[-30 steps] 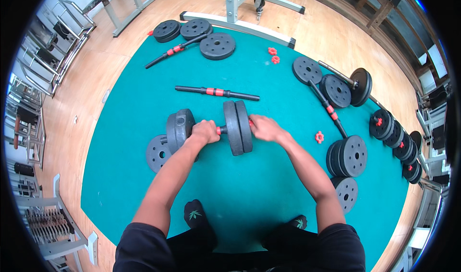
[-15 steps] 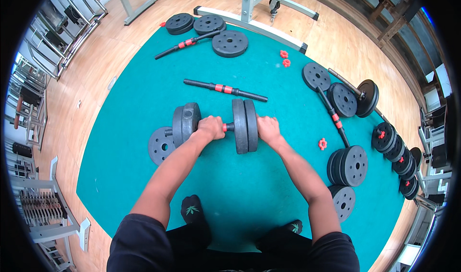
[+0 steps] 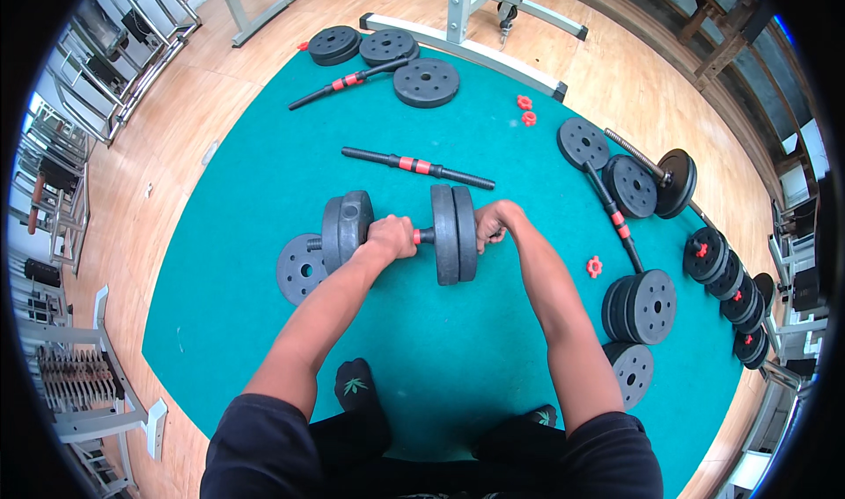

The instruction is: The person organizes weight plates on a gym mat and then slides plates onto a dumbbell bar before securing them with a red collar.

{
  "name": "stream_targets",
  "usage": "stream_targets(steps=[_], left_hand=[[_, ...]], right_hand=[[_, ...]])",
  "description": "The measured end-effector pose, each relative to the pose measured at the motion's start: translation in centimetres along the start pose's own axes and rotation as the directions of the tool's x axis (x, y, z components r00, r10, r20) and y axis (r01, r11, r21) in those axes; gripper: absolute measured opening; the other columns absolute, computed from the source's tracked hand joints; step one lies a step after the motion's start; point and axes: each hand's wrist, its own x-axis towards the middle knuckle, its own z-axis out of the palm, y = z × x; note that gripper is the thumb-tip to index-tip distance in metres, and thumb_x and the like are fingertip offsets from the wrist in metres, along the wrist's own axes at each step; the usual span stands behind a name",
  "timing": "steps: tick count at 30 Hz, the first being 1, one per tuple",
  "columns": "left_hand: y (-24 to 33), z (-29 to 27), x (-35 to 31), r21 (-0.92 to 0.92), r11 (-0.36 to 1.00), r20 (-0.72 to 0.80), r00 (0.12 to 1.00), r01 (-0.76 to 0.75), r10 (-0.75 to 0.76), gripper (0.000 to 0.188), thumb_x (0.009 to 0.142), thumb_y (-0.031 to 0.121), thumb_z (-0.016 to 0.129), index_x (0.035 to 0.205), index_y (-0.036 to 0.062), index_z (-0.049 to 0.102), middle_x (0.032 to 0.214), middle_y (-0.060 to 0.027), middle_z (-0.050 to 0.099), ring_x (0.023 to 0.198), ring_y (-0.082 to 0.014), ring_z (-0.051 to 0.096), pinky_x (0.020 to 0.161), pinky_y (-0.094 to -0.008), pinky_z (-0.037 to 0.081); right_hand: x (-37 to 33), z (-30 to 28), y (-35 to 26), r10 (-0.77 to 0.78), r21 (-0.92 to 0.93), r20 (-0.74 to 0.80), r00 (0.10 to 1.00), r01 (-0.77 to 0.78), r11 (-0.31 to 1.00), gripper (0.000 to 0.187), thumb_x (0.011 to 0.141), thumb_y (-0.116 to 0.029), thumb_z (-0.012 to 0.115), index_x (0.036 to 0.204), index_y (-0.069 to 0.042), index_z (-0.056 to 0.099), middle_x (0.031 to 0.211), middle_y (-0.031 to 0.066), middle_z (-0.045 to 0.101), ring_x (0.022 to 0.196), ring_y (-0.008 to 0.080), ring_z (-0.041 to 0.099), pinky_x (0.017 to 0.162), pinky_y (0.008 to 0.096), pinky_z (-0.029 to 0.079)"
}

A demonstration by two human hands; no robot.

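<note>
A dumbbell (image 3: 446, 235) loaded with black plates at both ends is in front of me above the green mat. My left hand (image 3: 392, 237) is closed round its black-and-red handle, between the two plate stacks. At the outer face of the right stack is my right hand (image 3: 495, 223), wrist bent and fingers curled at the bar's end; what they grip there is hidden. Threaded bar sticks out past the left stack, with no collar visible on it. A loose plate (image 3: 290, 279) lies partly beneath that end. Just beyond the dumbbell rests a bare dumbbell bar (image 3: 378, 157).
Plates (image 3: 426, 84) and another bar (image 3: 321, 94) lie at the far left of the mat (image 3: 229, 341). To the right are stacked plates (image 3: 653, 307), a bar (image 3: 613, 213), red star collars (image 3: 595, 267) and assembled dumbbells (image 3: 704, 254). A machine's steel foot (image 3: 493, 55) crosses the far edge.
My right hand has turned at the bar's end, its wrist now bent and its fingers pointing down toward me. My left hand keeps its hold, and the dumbbell stays in nearly the same place.
</note>
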Motion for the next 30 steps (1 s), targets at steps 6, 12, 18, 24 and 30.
stream_targets(steps=[6,12,18,24,30], left_hand=[[0.2,-0.5,0.1,-0.019,1.0,0.058,0.998,0.004,-0.002,0.043,0.079,0.025,0.07,0.117,0.0057,0.067,0.117,-0.0195,0.068,0.111,-0.0324,0.066,0.095,-0.0417,0.054],[0.1,-0.6,0.2,0.01,1.0,0.094,0.996,0.004,-0.005,0.044,0.08,0.025,0.068,0.119,0.0049,0.065,0.119,-0.0195,0.067,0.112,-0.033,0.065,0.095,-0.0418,0.053],[-0.1,-0.2,0.3,-0.017,0.999,0.03,0.999,-0.031,0.031,0.038,0.08,0.022,0.062,0.111,0.0001,0.066,0.113,-0.0249,0.067,0.107,-0.037,0.066,0.094,-0.044,0.053],[-0.4,0.4,0.3,-0.047,0.999,-0.044,0.999,-0.016,0.014,0.033,0.08,0.019,0.062,0.107,0.0002,0.068,0.109,-0.0268,0.068,0.105,-0.039,0.066,0.092,-0.0449,0.054],[-0.1,0.5,0.4,-0.003,1.0,-0.028,1.0,0.001,-0.001,0.031,0.081,0.016,0.064,0.11,0.0046,0.069,0.111,-0.0214,0.069,0.104,-0.035,0.068,0.091,-0.0426,0.056]], right_hand=[[0.8,4.2,2.2,-0.469,-0.376,-0.595,0.653,0.289,0.88,0.03,0.066,-0.02,0.083,0.089,-0.01,0.067,0.087,0.0106,0.071,0.08,0.03,0.068,0.074,0.0424,0.057],[-1.8,12.2,0.0,-0.491,-0.476,-0.871,-0.014,-0.223,0.851,0.033,0.084,-0.011,0.058,0.116,-0.007,0.055,0.098,0.0066,0.055,0.099,0.0232,0.056,0.094,0.0498,0.041],[0.1,11.9,-0.1,-0.467,-0.403,-0.872,-0.149,-0.324,0.856,0.017,0.084,-0.013,0.058,0.1,-0.012,0.056,0.089,0.0031,0.053,0.088,0.0182,0.055,0.08,0.0432,0.042],[0.3,10.3,0.6,-0.567,-0.488,-0.81,-0.152,-0.361,0.795,0.008,0.081,-0.012,0.059,0.087,-0.014,0.053,0.073,0.0024,0.055,0.074,0.0185,0.059,0.073,0.0392,0.041],[-1.1,9.5,0.3,-0.522,-0.521,-0.851,0.06,-0.218,0.825,0.017,0.077,-0.011,0.063,0.09,-0.01,0.052,0.067,0.007,0.062,0.065,0.0243,0.065,0.075,0.0429,0.043]])
